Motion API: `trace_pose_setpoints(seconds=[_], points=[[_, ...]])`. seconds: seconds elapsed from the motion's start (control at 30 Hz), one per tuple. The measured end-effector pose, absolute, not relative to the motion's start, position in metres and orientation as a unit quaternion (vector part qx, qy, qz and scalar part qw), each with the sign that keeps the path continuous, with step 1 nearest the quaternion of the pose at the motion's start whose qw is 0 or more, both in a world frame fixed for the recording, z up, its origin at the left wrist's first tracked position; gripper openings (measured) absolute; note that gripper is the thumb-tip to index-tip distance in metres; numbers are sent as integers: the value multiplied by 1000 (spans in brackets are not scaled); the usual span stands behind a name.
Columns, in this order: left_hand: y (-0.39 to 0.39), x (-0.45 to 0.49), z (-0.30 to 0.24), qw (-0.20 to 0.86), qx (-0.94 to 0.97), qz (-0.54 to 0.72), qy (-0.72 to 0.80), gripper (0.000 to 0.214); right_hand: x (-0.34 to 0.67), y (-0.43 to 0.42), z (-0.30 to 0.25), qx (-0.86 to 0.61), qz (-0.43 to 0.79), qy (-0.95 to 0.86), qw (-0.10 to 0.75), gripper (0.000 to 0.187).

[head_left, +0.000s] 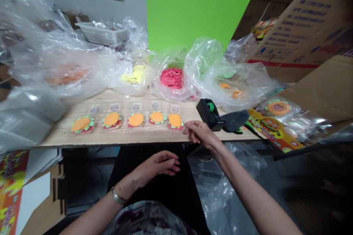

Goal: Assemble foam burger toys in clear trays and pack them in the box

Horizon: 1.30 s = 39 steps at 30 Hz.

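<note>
My right hand (200,133) is at the table's front edge, with thumb and forefinger pinched together beside the rightmost toy burger (175,121). A small clear bit shows at its fingertips, too faint to name. Over my lap, my left hand (163,164) hangs with loosely bent fingers, holding nothing. Several toy burgers with orange tops, such as the leftmost one (82,123), sit in a row in opened clear plastic cases. A black tape dispenser (211,115) with a green core stands just behind my right hand.
Plastic bags of orange pieces (67,75), yellow pieces (135,74) and red pieces (172,78) line the back. Clear cases (27,121) are stacked left. A cardboard box (322,84) holding packed burgers stands right. Printed cartons (12,176) lie lower left.
</note>
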<state>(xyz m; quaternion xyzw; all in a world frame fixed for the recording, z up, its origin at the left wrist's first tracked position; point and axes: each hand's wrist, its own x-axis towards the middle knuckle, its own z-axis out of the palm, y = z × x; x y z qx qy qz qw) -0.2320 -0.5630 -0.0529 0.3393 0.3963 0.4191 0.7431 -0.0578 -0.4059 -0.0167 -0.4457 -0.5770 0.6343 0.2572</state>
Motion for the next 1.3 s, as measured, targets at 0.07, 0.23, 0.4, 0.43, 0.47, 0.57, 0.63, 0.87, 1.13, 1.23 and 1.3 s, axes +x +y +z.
trace_pose_setpoints(seconds=[0.07, 0.23, 0.4, 0.43, 0.47, 0.57, 0.63, 0.87, 1.13, 1.23, 1.3], points=[[-560, -233, -55, 752, 302, 448, 377, 32, -61, -404, -20, -436, 646, -572, 255, 29], [-548, -231, -62, 782, 191, 504, 314, 32, -64, -402, -26, -405, 678, -531, 306, 24], [-538, -218, -67, 817, 84, 522, 233, 54, -51, -429, -23, -422, 674, -515, 320, 27], [-536, -213, -67, 822, 70, 524, 214, 60, -47, -439, -24, -428, 672, -512, 322, 29], [-534, -209, -67, 827, 61, 524, 195, 65, -43, -449, -26, -434, 669, -509, 324, 32], [-529, -197, -65, 836, 37, 529, 142, 70, -32, -479, -33, -465, 649, -506, 326, 38], [-528, -192, -66, 837, 27, 533, 120, 67, -25, -495, -35, -498, 617, -531, 299, 41], [-539, -185, -66, 859, 63, 485, 154, 65, -12, -507, -10, -491, 219, -761, 363, 29], [-541, -181, -61, 846, 105, 482, 205, 55, -30, -499, -8, -302, 211, -873, 319, 38], [-540, -181, -63, 847, 101, 477, 212, 55, -32, -499, -11, -287, 199, -888, 300, 38], [-539, -182, -65, 850, 94, 474, 211, 54, -33, -498, -11, -281, 192, -894, 293, 36]])
